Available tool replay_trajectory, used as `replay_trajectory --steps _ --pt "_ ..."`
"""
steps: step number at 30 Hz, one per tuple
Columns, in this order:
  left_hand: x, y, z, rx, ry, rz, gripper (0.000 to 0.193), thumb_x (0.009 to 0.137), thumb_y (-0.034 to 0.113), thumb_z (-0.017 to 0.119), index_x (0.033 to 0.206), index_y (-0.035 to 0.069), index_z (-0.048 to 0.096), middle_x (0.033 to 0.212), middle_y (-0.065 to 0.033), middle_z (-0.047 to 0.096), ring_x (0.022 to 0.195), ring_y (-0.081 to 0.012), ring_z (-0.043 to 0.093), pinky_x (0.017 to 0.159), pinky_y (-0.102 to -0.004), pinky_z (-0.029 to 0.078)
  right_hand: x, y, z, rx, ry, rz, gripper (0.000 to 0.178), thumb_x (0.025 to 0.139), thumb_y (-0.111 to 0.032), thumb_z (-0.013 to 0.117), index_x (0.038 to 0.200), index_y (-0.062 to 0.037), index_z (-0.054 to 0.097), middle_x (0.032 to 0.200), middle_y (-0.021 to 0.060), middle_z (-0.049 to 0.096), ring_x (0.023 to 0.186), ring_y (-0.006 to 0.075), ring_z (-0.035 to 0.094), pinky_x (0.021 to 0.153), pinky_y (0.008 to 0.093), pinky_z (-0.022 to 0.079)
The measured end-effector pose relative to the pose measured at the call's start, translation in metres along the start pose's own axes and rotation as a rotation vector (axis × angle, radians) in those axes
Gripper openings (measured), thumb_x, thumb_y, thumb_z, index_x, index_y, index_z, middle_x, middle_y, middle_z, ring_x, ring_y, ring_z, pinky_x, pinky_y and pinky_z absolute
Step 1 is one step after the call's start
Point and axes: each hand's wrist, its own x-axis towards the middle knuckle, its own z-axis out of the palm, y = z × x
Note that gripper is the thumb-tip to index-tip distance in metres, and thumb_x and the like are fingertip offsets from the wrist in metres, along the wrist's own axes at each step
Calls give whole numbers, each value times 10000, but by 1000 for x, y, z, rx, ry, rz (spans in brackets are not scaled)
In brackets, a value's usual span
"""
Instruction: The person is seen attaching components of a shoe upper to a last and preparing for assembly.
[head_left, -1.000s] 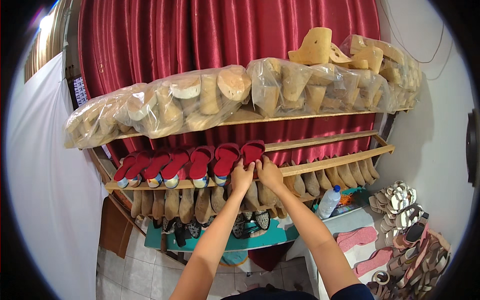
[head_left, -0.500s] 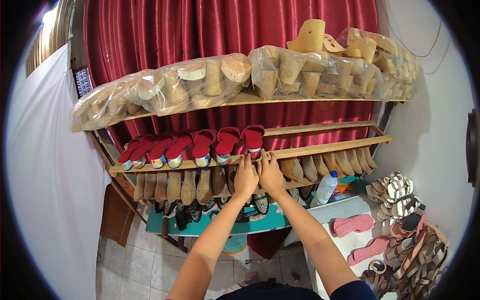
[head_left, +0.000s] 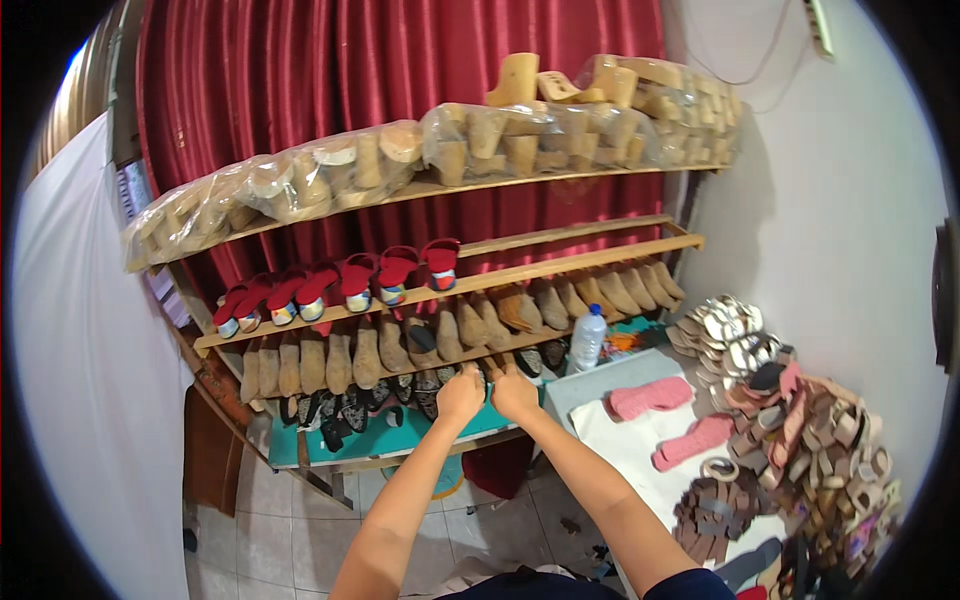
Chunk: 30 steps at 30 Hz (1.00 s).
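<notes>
Both my arms reach forward to the lowest row of the rack. My left hand (head_left: 461,393) and my right hand (head_left: 514,392) are side by side, fingers curled, among dark patterned shoes (head_left: 425,394) on a turquoise shelf (head_left: 388,436). A dark shape shows between the hands; what the fingers hold, if anything, is hidden. Just above them, a row of wooden shoe lasts (head_left: 366,352) leans on a wooden rail. Higher up, several red sandals (head_left: 359,280) with multicoloured patterned heels stand on another rail.
Plastic bags of wooden heel blocks (head_left: 485,140) fill the top shelf before a red curtain (head_left: 400,60). A water bottle (head_left: 588,338) stands right of my hands. Pink soles (head_left: 650,397) lie on a white table (head_left: 600,432), beside piled sandal parts (head_left: 830,440) along the wall.
Both hands have come down from the rail by the last red sandal to the dark shoes below, and their fingers have curled. My view has turned to the right. The red sandals remain on their rail.
</notes>
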Motion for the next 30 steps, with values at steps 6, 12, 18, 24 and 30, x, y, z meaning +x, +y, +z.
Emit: replay_trajectory --steps 6,12,18,24,30 --pt "-63 40 13 62 -155 171 293 849 254 360 842 22 540 785 -196 598 736 -356 576 652 -456 453 -84 20 -20 -38 108 159 184 709 -127 483 852 -44 564 894 172 550 798 333 566 667 417 469" --pt "-158 54 27 70 -344 311 333 850 287 358 811 22 557 819 -186 599 763 -346 575 662 -441 456 -203 11 -32 -20 191 379 189 712 -126 489 857 -49 583 856 166 574 756 326 579 664 403 472" --pt "-287 75 55 25 -624 391 323 847 262 350 822 28 571 805 -186 599 777 -342 575 661 -441 456 -353 5 -23 -14 138 563 162 737 -161 510 840 -68 593 839 149 577 759 304 579 657 393 472" --pt "-381 157 58 59 -696 709 316 843 261 361 834 31 578 816 -182 598 769 -339 573 667 -446 446 -477 19 -74 -47 202 831 157 747 -181 512 823 -68 589 830 146 574 768 305 574 631 406 470" --pt "-509 256 85 -25 -798 933 314 845 253 363 833 31 585 806 -182 600 770 -345 574 664 -446 444 -630 47 -141 -195 434 982 168 729 -185 526 806 -51 590 777 142 579 746 297 567 634 402 468"
